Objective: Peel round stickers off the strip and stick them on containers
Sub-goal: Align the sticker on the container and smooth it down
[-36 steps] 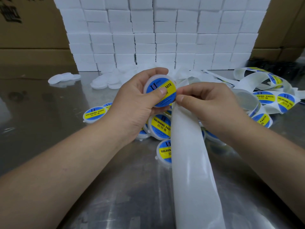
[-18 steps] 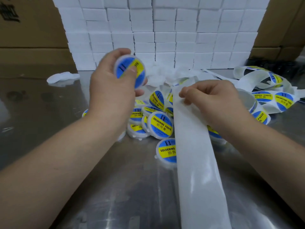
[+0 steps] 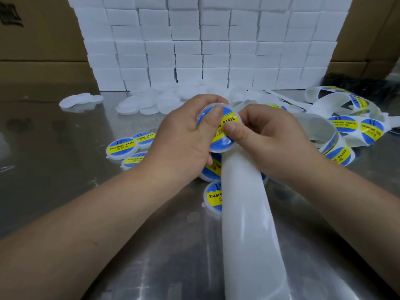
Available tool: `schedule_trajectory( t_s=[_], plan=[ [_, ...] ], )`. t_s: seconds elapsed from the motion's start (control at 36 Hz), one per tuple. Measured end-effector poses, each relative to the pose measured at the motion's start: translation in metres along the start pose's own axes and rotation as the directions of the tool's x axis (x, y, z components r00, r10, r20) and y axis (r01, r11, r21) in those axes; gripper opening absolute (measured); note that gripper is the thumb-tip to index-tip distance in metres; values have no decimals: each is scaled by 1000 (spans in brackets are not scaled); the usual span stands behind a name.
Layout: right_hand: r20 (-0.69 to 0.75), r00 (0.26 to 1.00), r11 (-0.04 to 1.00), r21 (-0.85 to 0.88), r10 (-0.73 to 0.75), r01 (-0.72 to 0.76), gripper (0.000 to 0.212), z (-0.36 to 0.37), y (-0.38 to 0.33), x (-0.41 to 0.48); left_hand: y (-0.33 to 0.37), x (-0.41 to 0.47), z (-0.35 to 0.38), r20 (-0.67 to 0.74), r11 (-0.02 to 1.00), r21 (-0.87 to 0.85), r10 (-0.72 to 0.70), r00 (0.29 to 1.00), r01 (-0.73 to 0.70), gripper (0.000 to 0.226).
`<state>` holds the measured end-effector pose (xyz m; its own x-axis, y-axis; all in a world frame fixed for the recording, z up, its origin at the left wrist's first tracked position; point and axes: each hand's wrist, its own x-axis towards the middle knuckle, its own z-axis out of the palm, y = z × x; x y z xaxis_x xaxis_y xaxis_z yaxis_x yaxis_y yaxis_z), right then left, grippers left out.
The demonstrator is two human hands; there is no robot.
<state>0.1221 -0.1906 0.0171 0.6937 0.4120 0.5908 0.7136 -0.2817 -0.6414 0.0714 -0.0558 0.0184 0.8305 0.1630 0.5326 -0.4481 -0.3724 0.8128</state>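
Note:
My left hand [image 3: 184, 144] grips a round white container [image 3: 223, 146] above the table's middle, its thumb lying across the blue-and-yellow "soldering paste" sticker [image 3: 229, 122] on top. My right hand [image 3: 270, 139] is right beside it, thumb tip pressing the sticker's right part. Its fingers are curled over the white backing strip [image 3: 249, 213], which runs from under the palm toward me. The strip's coiled end with several unpeeled stickers [image 3: 346, 126] lies to the right.
Several labelled containers [image 3: 121, 148] lie on the steel table [image 3: 65, 202] left of and beneath my hands. Plain white containers [image 3: 147, 105] are heaped behind, before a wall of white boxes [image 3: 205, 50]. Cardboard cartons [image 3: 39, 40] stand on both sides.
My left hand swung up and left with a labelled container, then came back to the middle holding a container. My right thumb now presses its sticker. More labelled containers show at left.

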Motion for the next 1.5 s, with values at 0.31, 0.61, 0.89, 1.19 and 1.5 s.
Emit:
schedule_trajectory(
  t_s=[0.31, 0.61, 0.89, 1.19, 1.5],
  plan=[
    [-7, 999, 997, -69, -34, 33, 49, 0, -4, -1, -3, 1, -1, -2, 990, 108, 94, 996, -93, 22],
    [-281, 955, 991, -63, 95, -117, 43, -7, 9, 5, 0, 18, -23, -205, 951, 294, -38, 978, 99, 35],
    [-284, 946, 983, -48, 157, -178, 26, -15, 9, 13, -17, 28, -29, -21, 608, 777, -235, 972, 164, 32],
    [-129, 991, 986, 160, -20, 40, 27, -8, -5, 4, -9, 14, -17, -74, 889, 455, -14, 997, 46, 23],
    [41, 988, 834, 543, -147, 101, 28, -7, -16, -6, 5, 6, -8, 105, 965, -177, -175, 979, 192, 52]
  ],
)
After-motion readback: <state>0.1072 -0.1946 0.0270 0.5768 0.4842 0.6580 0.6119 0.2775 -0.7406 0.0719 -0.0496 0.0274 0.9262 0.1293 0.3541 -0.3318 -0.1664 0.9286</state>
